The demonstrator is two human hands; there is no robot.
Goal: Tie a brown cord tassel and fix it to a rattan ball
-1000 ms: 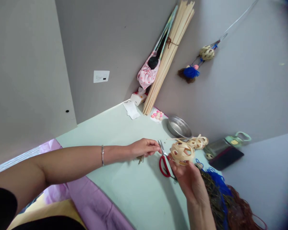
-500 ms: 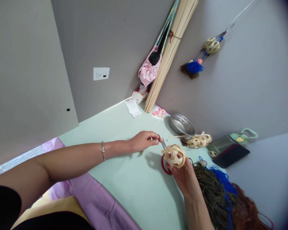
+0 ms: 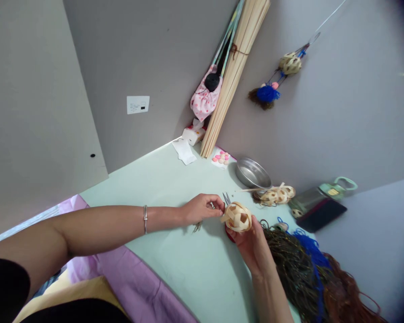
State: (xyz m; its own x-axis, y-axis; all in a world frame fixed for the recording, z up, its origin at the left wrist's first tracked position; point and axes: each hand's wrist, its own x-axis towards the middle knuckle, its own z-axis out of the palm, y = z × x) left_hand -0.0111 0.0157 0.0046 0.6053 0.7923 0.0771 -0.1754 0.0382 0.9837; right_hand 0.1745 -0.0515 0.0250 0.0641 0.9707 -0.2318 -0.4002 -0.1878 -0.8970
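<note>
Woven ball (image 3: 238,218), pale strips, rounded, open gaps, loose end

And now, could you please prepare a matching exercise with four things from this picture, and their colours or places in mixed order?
Column one
1. woven ball
2. scissors
3. metal bowl
4. dotted pouch

Column two
A. silver-coloured, round and hollow
B. pink and white, beside the bundle of pale strips
C. red-handled, partly hidden from view
D. cream-coloured, held in the right hand

Right pairs: 1-D, 2-C, 3-A, 4-B
</note>
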